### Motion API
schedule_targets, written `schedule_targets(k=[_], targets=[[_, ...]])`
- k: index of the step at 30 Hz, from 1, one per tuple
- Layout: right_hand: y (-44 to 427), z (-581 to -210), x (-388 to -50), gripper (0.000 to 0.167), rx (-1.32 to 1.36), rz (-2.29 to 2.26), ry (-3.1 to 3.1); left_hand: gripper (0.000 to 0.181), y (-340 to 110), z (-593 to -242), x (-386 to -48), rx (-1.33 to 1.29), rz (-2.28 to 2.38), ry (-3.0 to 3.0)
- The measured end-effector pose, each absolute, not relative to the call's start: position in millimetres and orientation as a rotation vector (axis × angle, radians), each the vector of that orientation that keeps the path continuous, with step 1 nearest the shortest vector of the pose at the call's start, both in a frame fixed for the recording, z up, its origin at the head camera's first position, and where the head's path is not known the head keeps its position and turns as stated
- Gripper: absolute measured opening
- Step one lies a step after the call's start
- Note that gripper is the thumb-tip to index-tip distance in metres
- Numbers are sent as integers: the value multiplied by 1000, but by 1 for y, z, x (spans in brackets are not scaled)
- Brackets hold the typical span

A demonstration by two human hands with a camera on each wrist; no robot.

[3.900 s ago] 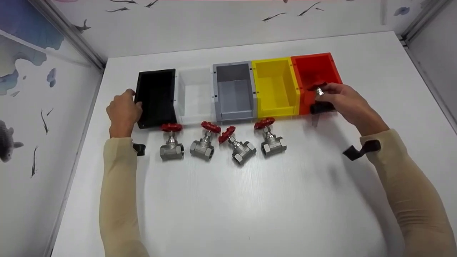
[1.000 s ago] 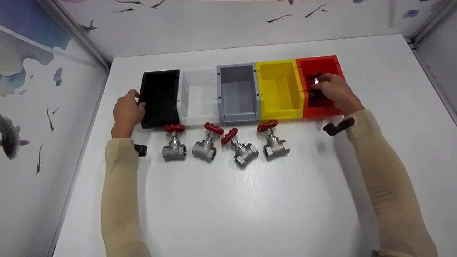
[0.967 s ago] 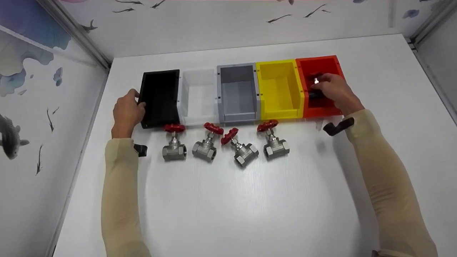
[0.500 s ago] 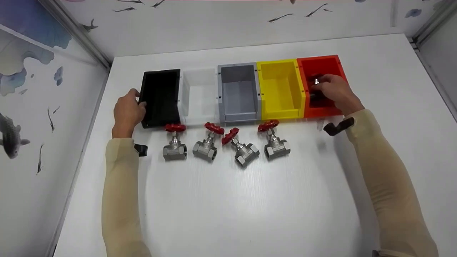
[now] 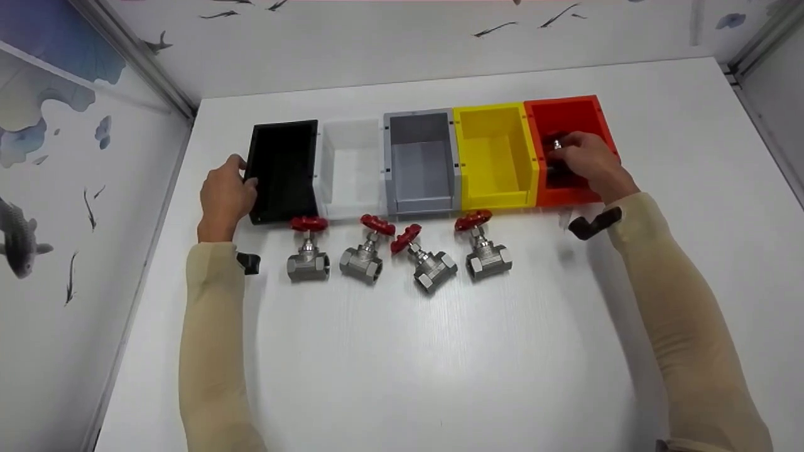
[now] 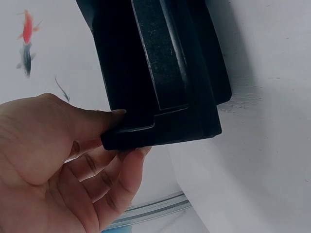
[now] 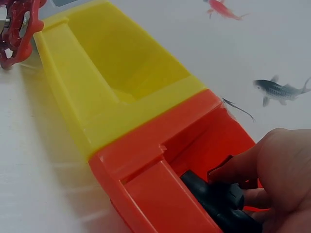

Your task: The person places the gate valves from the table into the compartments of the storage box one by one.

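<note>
Left hand point(image 5: 224, 196): pinching the edge of the black bin point(image 6: 180, 128), well left of the gray bin point(image 5: 423, 205)
Right hand point(image 5: 589, 160): gripping a black-bodied valve point(image 7: 206, 194) inside the red bin point(image 7: 131, 145), well right of the gray bin
Four steel valves point(image 5: 433, 269): resting on the counter point(image 5: 402, 364) before the gray bin

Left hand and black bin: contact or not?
Touching. The left wrist view shows the left hand pinching the wall of the black bin between thumb and fingers.
</note>
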State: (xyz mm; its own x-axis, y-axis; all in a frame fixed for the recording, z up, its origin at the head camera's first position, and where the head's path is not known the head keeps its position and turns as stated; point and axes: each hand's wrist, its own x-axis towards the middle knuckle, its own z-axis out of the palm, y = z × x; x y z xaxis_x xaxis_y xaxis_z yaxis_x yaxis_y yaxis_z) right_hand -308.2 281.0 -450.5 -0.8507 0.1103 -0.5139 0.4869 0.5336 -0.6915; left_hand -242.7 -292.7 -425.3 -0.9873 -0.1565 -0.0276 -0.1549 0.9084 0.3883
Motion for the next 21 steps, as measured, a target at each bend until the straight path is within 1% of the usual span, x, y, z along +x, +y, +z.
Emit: schedule_targets(k=[14,21], targets=[[280,-454,-308,48,476,-1252,2367,36,-293,-425,-243,282,-630,-3081],[280,-454,-309,51,464,-1233,2382,36,-293,-425,-243,287,-645,-3078]])
